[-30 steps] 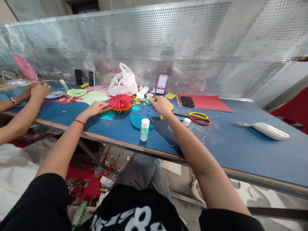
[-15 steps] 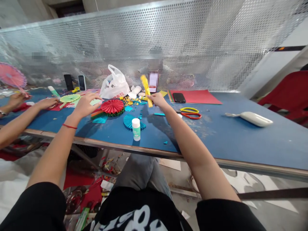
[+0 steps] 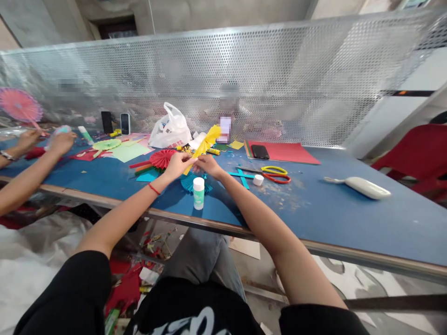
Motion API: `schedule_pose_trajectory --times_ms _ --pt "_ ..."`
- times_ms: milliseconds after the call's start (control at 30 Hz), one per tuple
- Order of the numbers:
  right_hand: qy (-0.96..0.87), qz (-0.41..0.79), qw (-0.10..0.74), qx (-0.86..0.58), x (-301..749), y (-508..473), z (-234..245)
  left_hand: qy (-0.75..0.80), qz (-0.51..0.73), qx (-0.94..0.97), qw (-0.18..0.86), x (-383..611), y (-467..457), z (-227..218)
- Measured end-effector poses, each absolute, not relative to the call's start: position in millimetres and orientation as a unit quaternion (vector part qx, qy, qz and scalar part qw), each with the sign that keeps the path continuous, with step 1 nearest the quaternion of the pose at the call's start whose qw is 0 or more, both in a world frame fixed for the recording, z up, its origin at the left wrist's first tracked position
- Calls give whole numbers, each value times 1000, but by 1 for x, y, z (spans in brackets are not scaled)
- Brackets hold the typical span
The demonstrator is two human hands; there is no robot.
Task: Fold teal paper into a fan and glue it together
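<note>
Between my two hands is a pleated strip of yellow paper [image 3: 206,143], tilted up and away from me. My left hand [image 3: 179,166] pinches its lower end, and my right hand [image 3: 206,165] grips it close beside. Below them lies a blue pleated paper fan [image 3: 188,182], partly hidden by a glue stick [image 3: 199,193] standing upright without its cap. A red paper rosette [image 3: 161,158] lies just left of my left hand. Right of my right hand are blue paper strips [image 3: 242,177], a white cap [image 3: 258,180] and scissors [image 3: 275,174] with yellow and red handles.
A white plastic bag [image 3: 170,130] and a lit phone [image 3: 225,129] stand along the perforated metal screen [image 3: 296,83]. A black phone [image 3: 260,151] rests on red paper sheets [image 3: 293,153]. Far right is a white pouch [image 3: 366,187]. A co-worker's hands [image 3: 63,141] work at left.
My left hand has come right and taken hold of the yellow strip. My right hand has moved left and lower with it, and the pleats have spread. The co-worker's hand has lifted something pale.
</note>
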State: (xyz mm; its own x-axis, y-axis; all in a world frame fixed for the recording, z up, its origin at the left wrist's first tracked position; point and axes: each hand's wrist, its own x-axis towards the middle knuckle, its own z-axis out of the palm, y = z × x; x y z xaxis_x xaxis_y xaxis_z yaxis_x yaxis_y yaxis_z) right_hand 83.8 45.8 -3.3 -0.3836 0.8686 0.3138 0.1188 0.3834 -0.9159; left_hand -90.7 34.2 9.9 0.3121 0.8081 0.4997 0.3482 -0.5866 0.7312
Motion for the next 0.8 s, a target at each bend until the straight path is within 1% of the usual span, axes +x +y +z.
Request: schedule_pose_trajectory --times_ms 67,100,233,333,400,533,600,700,800 --pt "-712 441 419 -350 85 44 -4 390 439 776 232 -98 29 13" --pt "-712 445 417 -349 85 43 -5 389 429 780 237 -102 27 15" --pt "-704 437 446 -338 84 39 -3 348 413 779 320 -111 23 23" --pt "-693 425 478 -332 80 37 2 350 403 778 330 -115 25 25" --pt "-695 427 475 -329 78 35 5 371 380 797 288 -117 25 26" --pt "-722 441 428 -319 77 28 8 423 321 842 93 -117 16 20" --pt "-720 442 419 -332 78 24 9 453 295 841 14 -117 11 16" --pt "-715 462 392 -350 81 23 11 506 271 818 -47 -124 8 17" --pt "-711 480 378 -348 86 25 12 567 269 771 -107 -150 13 33"
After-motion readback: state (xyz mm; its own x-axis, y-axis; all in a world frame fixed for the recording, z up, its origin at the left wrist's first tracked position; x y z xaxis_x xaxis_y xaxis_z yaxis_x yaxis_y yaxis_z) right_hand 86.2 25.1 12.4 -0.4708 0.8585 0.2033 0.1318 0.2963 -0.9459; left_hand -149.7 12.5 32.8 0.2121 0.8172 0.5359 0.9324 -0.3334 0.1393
